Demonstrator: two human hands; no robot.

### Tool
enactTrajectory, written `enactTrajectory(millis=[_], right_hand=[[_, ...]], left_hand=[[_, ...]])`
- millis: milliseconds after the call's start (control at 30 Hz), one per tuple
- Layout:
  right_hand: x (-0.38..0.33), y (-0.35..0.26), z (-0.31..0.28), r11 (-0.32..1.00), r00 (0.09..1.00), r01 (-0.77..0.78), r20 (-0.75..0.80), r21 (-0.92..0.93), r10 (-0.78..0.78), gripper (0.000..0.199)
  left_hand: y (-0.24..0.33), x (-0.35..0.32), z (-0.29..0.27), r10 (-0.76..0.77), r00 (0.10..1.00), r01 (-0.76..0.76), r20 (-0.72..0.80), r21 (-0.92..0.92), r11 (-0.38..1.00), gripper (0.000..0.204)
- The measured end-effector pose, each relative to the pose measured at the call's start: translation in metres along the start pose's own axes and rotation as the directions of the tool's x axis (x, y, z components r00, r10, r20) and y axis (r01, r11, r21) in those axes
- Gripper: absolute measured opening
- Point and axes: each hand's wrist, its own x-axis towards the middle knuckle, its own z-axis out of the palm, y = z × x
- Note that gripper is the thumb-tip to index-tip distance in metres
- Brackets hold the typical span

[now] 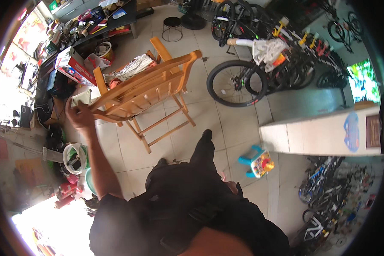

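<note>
A wooden armchair (145, 100) with a slatted back and crossed legs stands on the tiled floor in front of me, its back toward me. My left hand (80, 116) is stretched out to the left end of its back, fingers curled around the end of the top rail. Crumpled white and orange cloth (132, 70) lies on the seat. My right hand (231, 186) hangs low by my right thigh; only a small part shows beside my dark clothing, and its fingers are mostly hidden.
Several bicycles (239, 83) are parked at the far right. A small child's stool with teal legs (257, 163) stands to my right. On the left are a red and white box (74, 66), a bucket (74, 158) and a cluttered desk (106, 27). A round stool (172, 23) stands farther back.
</note>
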Motion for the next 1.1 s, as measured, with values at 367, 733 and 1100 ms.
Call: enactTrajectory(millis=[367, 733, 1100], right_hand=[[0.164, -0.482, -0.145, 0.759, 0.805, 0.592, 0.166, -0.271, -0.569, 0.024], [0.144, -0.842, -0.02, 0.638, 0.707, 0.691, 0.502, -0.341, -0.498, 0.024], [0.206, -1.116, 0.04, 0.391, 0.788, 0.602, 0.436, -0.697, -0.435, 0.025]], left_hand=[[-0.167, 0.049, -0.07, -0.434, 0.886, 0.455, -0.163, 0.487, 0.746, 0.047], [-0.116, -0.002, -0.038, -0.726, 0.332, 0.632, -0.603, 0.713, -0.303, 0.082], [-0.163, 0.047, 0.336, -0.559, 0.762, 0.589, -0.326, 0.708, 0.39, 0.051]])
